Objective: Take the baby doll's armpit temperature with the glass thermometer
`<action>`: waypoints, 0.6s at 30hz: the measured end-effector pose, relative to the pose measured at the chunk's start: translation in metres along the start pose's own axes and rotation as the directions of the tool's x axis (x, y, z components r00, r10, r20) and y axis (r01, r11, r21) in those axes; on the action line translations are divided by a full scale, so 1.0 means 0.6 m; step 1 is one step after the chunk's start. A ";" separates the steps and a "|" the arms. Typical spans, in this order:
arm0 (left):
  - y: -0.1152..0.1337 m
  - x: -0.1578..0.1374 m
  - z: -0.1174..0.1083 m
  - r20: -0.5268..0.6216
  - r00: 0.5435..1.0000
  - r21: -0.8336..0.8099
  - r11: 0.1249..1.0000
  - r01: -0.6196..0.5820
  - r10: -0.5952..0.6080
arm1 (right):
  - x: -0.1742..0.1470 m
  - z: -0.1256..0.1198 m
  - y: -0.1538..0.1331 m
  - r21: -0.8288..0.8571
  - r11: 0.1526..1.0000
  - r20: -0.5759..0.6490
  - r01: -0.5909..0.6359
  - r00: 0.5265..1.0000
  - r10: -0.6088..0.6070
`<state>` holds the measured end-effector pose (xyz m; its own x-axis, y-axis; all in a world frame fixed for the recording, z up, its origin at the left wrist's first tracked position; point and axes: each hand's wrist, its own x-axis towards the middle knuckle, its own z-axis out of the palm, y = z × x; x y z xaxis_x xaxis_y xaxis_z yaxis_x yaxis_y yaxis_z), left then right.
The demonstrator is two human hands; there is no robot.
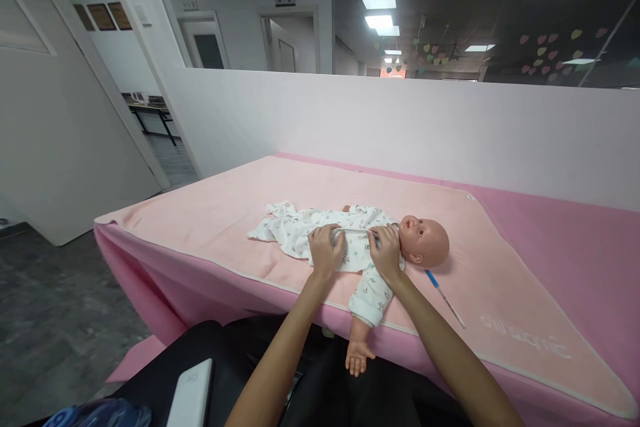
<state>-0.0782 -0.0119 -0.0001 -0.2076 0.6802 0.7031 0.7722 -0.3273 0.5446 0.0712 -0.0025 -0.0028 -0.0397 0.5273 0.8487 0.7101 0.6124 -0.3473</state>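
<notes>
A baby doll [425, 240] in a white printed sleepsuit [300, 230] lies on its back on a light pink blanket [225, 213], head to the right. My left hand [326, 250] rests on the doll's belly and pinches the front of the suit. My right hand [386, 250] grips the suit at the chest, just below the doll's chin. The front edge of the garment runs between both hands. One doll arm [361, 340] hangs over the table's near edge.
A thin thermometer with a blue tip [445, 297] lies on the blanket right of the doll's head. The table has a darker pink cover [550, 213] and stands against a low white partition [400, 127]. A white phone [193, 393] lies on my lap.
</notes>
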 end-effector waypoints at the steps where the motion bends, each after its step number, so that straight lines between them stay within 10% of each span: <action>1: 0.000 0.000 0.000 -0.003 1.000 0.003 1.000 0.001 -0.001 | 0.000 0.000 -0.001 0.005 1.000 -0.005 0.005 1.000 -0.005; 13: -0.010 0.007 -0.010 -0.274 0.930 0.129 0.949 0.288 -0.246 | 0.004 -0.005 -0.007 -0.023 1.000 -0.013 0.012 1.000 -0.013; 18: 0.009 0.042 -0.011 -0.151 0.988 0.075 0.996 0.050 -0.038 | 0.004 -0.033 -0.025 -0.084 0.986 0.009 0.142 0.990 -0.141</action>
<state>-0.0836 -0.0009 0.0236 -0.3248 0.5856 0.7427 0.8038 -0.2428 0.5430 0.0743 -0.0221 0.0123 -0.1463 0.4409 0.8855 0.7541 0.6290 -0.1886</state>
